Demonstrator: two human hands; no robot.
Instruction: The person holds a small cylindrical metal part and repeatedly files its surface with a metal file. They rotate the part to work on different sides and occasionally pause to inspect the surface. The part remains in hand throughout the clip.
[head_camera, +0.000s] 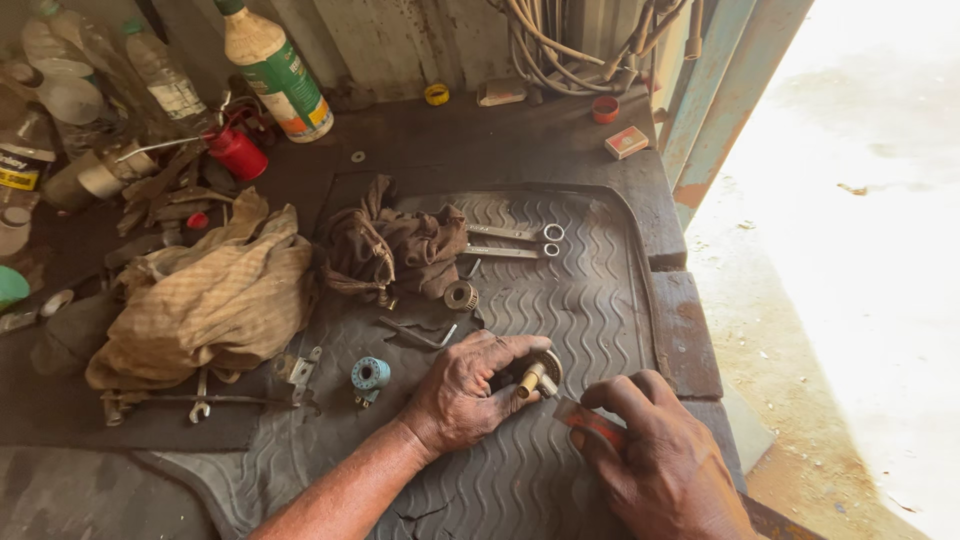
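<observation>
left hand (462, 392) grips brass fitting (534, 376); right hand (655, 460) seemingly holds red tool (590, 421).

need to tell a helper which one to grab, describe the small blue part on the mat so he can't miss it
Start at the grey wavy rubber mat on the bench. Near its front, just beside the left hand, sits the blue part, a small spool-like piece. It is the only light blue thing on the mat; the hex keys and bearing nearby are dull metal.
</observation>
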